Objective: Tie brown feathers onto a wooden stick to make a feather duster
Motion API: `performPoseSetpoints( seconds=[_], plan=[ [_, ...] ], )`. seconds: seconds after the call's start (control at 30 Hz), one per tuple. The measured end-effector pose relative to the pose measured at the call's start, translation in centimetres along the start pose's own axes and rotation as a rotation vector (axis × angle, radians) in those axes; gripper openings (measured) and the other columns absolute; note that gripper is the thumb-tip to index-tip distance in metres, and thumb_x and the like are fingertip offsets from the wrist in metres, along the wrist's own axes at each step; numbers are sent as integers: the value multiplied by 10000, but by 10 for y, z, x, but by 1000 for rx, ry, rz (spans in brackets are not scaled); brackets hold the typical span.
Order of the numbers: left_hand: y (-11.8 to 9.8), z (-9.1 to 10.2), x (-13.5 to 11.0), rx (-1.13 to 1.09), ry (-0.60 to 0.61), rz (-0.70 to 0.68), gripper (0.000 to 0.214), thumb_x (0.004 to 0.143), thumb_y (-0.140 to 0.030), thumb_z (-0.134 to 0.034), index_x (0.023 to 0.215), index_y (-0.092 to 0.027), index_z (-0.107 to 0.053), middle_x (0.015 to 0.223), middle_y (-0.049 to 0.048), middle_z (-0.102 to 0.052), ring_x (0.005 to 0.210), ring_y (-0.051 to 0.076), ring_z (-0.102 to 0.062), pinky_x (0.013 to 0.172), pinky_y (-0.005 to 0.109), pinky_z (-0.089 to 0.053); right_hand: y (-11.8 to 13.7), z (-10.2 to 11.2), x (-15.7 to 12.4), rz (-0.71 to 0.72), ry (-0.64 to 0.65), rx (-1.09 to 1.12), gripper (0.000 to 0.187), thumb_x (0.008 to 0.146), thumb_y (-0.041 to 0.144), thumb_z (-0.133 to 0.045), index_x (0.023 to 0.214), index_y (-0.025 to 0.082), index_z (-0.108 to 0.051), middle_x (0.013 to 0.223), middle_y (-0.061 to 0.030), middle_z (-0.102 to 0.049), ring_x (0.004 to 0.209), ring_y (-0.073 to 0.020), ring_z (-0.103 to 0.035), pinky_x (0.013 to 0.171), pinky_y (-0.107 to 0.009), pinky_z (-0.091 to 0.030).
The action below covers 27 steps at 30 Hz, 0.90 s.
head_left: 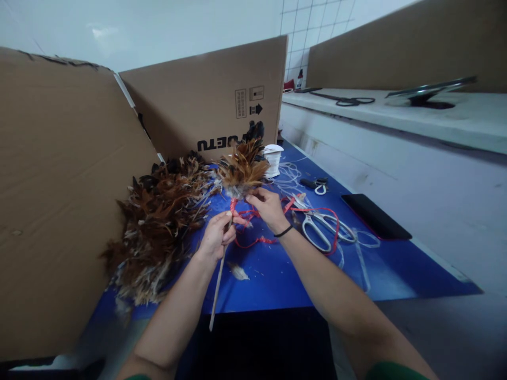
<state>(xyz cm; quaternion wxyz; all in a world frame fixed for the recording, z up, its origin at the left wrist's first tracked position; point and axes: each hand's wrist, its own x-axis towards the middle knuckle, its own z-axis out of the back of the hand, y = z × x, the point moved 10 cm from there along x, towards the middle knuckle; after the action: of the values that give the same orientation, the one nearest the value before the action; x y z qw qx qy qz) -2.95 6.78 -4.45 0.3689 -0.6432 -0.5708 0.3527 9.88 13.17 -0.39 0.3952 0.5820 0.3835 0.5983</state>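
Note:
A feather duster [243,166] stands upright in front of me, its brown and black feathers fanned out at the top and pale fluff at their base. My left hand [217,235] is closed around its thin wooden stick [217,285], which slants down past the table edge. Red ribbon [233,205] is wrapped around the stick just under the fluff, and a loose length trails to the right across the table. At the fluffy base, my right hand [269,207] pinches the duster's feathers, its fingertips partly hidden.
A big heap of brown feathers [162,221] lies left, beside cardboard panels [206,95]. Rightward on the blue table [273,290] are scissors [317,232], small snippers [315,184], a black phone [376,215], clear string and a white spool [273,161]. A loose feather [238,272] lies near the front.

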Motion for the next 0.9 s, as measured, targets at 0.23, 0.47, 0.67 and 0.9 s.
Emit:
performPoseSetpoints(
  seconds=[0.23,0.47,0.67,0.9],
  plan=[
    [-1,2,1,-24,-12,-8,199,725,-273,-636,796,-100,-569,703,86,-686,272,-15,-244,303,152,-86,-2,1,0,-5,-8,-3,132,689,290,-586,680,163,-620,657,-7,-613,627,-134,-529,637,-270,-415],
    [-5,4,0,-48,-32,-19,180,727,-261,-624,789,-101,-569,700,82,-680,267,-16,-244,298,149,-90,-5,-42,-15,-94,438,147,324,615,172,-598,939,171,-606,843,-13,-649,767,-144,-578,685,-258,-430],
    [-6,7,2,-109,-24,-17,147,742,-225,-605,795,-92,-570,672,59,-664,268,-18,-252,286,131,-123,-7,-68,-38,-187,778,167,223,660,227,-617,871,161,-597,578,58,-537,543,-79,-465,536,-208,-344],
    [2,6,4,-258,-17,91,104,823,-136,-477,773,-78,-547,628,25,-614,261,-20,-256,258,110,-155,-7,-69,-45,-241,861,163,198,751,334,-571,775,138,-577,498,49,-508,463,-71,-427,508,-218,-330]
  ],
)
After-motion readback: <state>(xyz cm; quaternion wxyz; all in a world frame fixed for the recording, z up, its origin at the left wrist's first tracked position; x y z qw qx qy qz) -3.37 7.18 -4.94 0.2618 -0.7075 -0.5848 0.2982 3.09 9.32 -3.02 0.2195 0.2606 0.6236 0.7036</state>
